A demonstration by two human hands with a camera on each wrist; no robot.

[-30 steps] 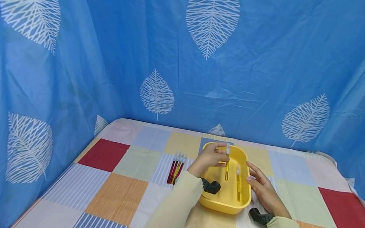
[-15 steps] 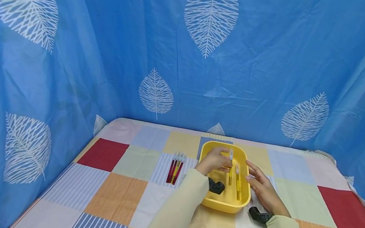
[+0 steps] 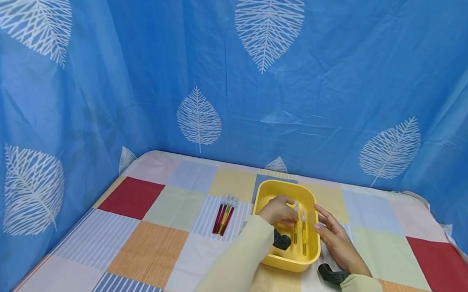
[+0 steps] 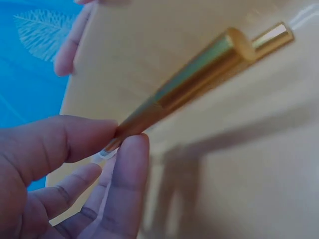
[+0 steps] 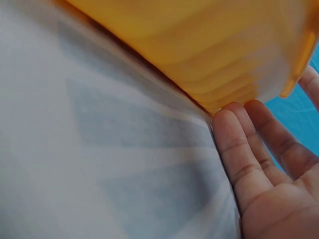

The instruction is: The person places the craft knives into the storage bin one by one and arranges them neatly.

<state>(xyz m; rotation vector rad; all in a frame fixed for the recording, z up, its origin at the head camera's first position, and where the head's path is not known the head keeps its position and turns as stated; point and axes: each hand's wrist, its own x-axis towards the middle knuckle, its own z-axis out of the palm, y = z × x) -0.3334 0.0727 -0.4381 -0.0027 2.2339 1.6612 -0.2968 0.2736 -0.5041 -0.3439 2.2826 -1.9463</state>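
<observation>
My left hand (image 3: 280, 210) is inside the yellow tray (image 3: 288, 264), thumb and fingertips pinching a slim gold pen-like tool (image 4: 199, 74) near its pale capped end. In the head view, that tool stands close to the tray floor; whether it touches is unclear. Just right of it lies a second gold pen-like tool (image 3: 304, 240) with a clear cap, whose end (image 4: 276, 39) shows behind the held one in the left wrist view. My right hand (image 3: 336, 241) rests against the tray's right outer side, its fingers (image 5: 234, 132) fairly straight at the wall's base.
Left of the tray, several red and gold pen-like tools (image 3: 225, 216) with clear caps lie side by side on the patchwork tablecloth (image 3: 148, 250). A blue leaf-patterned curtain (image 3: 161, 53) encloses the back and sides. Black wrist devices (image 3: 331, 275) sit at both wrists.
My left hand has moved down and slightly right, lowering the gold pen-like tool beside the other one in the tray. The right hand stays at the tray's side.
</observation>
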